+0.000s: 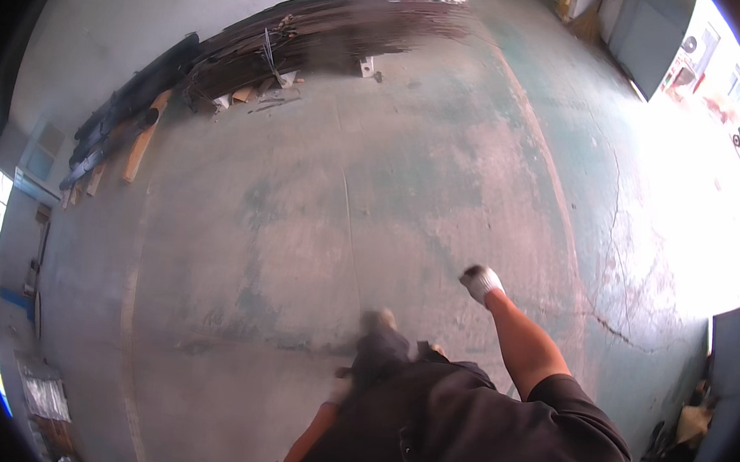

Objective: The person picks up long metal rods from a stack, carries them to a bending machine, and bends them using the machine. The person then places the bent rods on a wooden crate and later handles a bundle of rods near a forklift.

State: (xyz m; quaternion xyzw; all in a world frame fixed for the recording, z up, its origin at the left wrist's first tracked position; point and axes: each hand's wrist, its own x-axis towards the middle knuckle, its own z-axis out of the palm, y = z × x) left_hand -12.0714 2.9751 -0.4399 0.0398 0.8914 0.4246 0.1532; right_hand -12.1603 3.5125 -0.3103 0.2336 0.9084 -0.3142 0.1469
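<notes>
My right hand (481,283), in a white knitted glove with a dark patch at the finger end, hangs out in front of my right side over the bare floor. Its fingers look curled in, and nothing sticks out of them. Low beside my dark clothing is my left hand (338,390), smeared by motion and partly hidden, so its fingers cannot be made out. Neither hand touches anything that I can see. One shoe (380,319) shows blurred below a dark trouser leg.
Long dark bars (315,40) lie piled along the far wall, with wooden beams (144,144) at their left end. A worn green and grey concrete floor (301,226) stretches ahead. At the right, a grey door (650,36) stands beside a bright doorway. Wrapped material (44,392) sits at the lower left.
</notes>
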